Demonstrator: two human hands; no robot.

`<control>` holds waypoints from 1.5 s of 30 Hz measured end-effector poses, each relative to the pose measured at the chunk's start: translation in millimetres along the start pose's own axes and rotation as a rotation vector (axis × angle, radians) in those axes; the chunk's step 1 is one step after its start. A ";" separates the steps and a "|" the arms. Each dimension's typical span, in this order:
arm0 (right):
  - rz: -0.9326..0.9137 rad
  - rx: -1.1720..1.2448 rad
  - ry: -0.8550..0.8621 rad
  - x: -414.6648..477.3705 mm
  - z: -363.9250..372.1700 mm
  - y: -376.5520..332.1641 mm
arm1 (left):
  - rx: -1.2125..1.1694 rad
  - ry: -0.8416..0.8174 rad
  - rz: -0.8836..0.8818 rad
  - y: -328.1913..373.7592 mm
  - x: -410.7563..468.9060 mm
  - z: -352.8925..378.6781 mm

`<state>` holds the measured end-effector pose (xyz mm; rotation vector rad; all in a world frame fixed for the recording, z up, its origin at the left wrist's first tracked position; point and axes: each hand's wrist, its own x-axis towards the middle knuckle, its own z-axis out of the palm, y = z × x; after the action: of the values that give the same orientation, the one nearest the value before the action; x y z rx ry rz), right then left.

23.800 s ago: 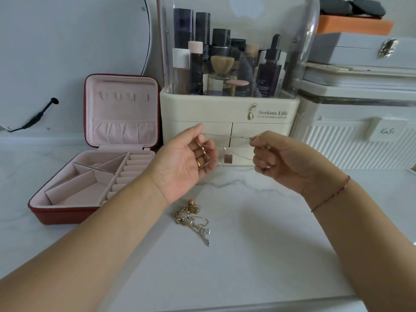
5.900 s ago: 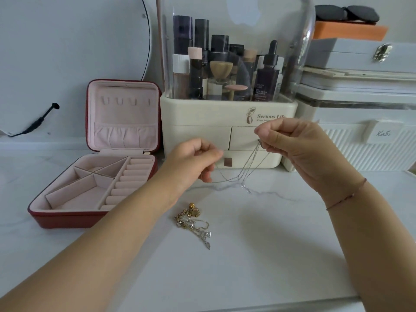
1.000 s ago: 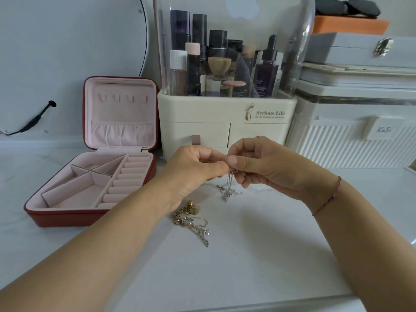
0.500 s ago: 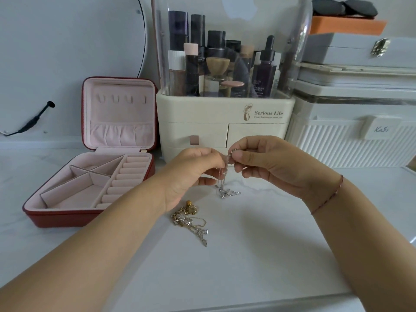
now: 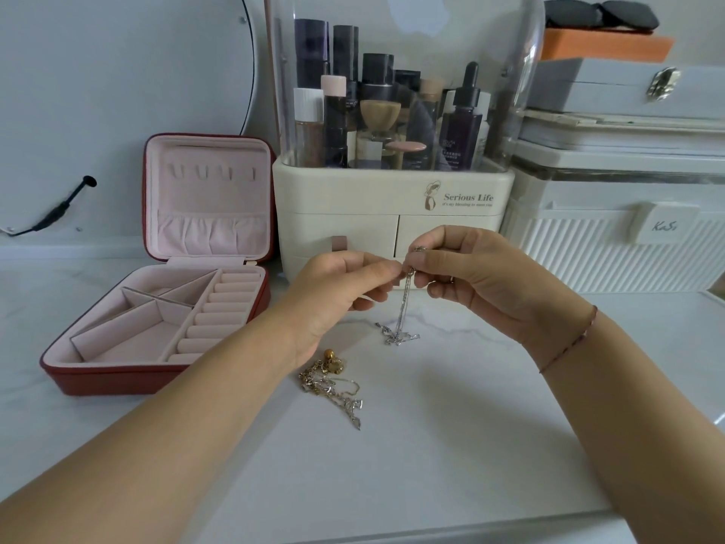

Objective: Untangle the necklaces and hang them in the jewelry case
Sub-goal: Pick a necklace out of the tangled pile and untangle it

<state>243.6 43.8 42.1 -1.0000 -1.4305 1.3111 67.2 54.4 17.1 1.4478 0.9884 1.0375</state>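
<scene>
A thin silver necklace (image 5: 404, 308) hangs between my two hands, its lower end bunched on the white counter. My left hand (image 5: 341, 296) pinches its top from the left, and my right hand (image 5: 470, 276) pinches it from the right, fingertips nearly touching. A tangled pile of gold and silver necklaces (image 5: 333, 382) lies on the counter below my left wrist. The red jewelry case (image 5: 98, 380) stands open at the left, pink lined, with a row of hooks in its upright lid (image 5: 212, 174) and nothing hanging from them.
A cream cosmetic organiser (image 5: 392, 206) with bottles under a clear dome stands right behind my hands. White storage boxes (image 5: 612, 245) stack at the right. A round mirror (image 5: 117, 72) leans on the back wall. The marble counter's front edge (image 5: 431, 532) runs below.
My hands came together from pulling the silver chain apart. Over the last second they rose slightly, and the chain hangs straighter with its end resting on the counter.
</scene>
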 end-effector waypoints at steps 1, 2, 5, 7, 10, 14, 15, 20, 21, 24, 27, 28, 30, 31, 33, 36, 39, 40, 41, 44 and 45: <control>-0.002 -0.003 -0.001 -0.2 -0.1 0.0 | 0.012 -0.014 0.006 0.4 -0.9 0.2; -0.004 -0.008 -0.002 -0.2 -0.3 0.1 | 0.026 -0.024 0.011 0.3 -1.7 0.8; -0.003 -0.017 -0.024 -0.1 0.0 0.5 | 0.030 -0.005 0.018 -0.7 -2.2 2.3; -0.001 -0.007 -0.042 -0.3 0.1 1.0 | 0.024 0.014 0.021 -0.8 -1.5 2.8; 0.004 -0.003 -0.050 -0.1 -0.2 1.6 | 0.029 0.032 0.031 -1.3 -0.3 2.0; 0.011 0.017 -0.061 0.2 0.4 2.2 | 0.033 0.017 0.043 -1.4 -0.5 1.5; 0.014 0.019 -0.064 0.1 0.7 2.3 | 0.031 0.016 0.044 -1.1 -0.7 1.5; 0.028 0.004 -0.061 0.2 0.1 2.1 | 0.028 -0.001 0.048 -0.9 -1.5 1.5; 0.029 0.006 -0.060 0.2 -0.1 1.8 | 0.031 -0.006 0.048 -0.7 -1.7 1.6; 0.028 -0.003 -0.059 0.0 -0.8 1.9 | 0.047 -0.002 0.057 -1.3 -0.8 0.4; 0.023 -0.030 -0.045 0.2 -1.1 1.5 | 0.045 0.013 0.060 -2.0 0.4 -1.3; 0.021 -0.037 -0.041 0.3 -1.1 1.5 | 0.044 0.019 0.061 -2.2 0.8 -1.4; 0.015 -0.055 -0.033 0.8 -0.6 2.4 | 0.055 0.039 0.063 -3.1 1.7 -1.2; 0.013 -0.074 -0.025 1.2 -0.3 3.2 | 0.069 0.053 0.069 -3.6 2.1 -0.9; 0.004 -0.141 -0.002 1.7 0.4 4.9 | 0.112 0.079 0.093 -4.8 2.2 -0.5; -0.014 -0.217 0.018 2.2 2.3 5.9 | 0.149 0.095 0.103 -6.8 2.8 0.1; -0.038 -0.216 0.018 2.4 3.7 5.8 | 0.133 0.089 0.099 -6.6 3.0 0.4; -0.044 -0.212 0.021 2.4 3.9 5.6 | 0.133 0.082 0.100 -6.4 2.8 0.3; -0.048 -0.207 0.027 2.7 3.7 5.3 | 0.134 0.069 0.098 -6.4 2.7 0.2; -0.038 -0.212 0.043 2.5 3.8 4.0 | 0.090 0.016 0.073 -5.3 2.1 0.6; -0.031 -0.218 0.049 2.4 4.0 3.9 | 0.043 0.007 0.062 -4.6 2.5 0.9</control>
<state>239.1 45.5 38.4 -1.1397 -1.5686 1.1174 68.6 57.0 12.7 1.5192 0.9816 1.0722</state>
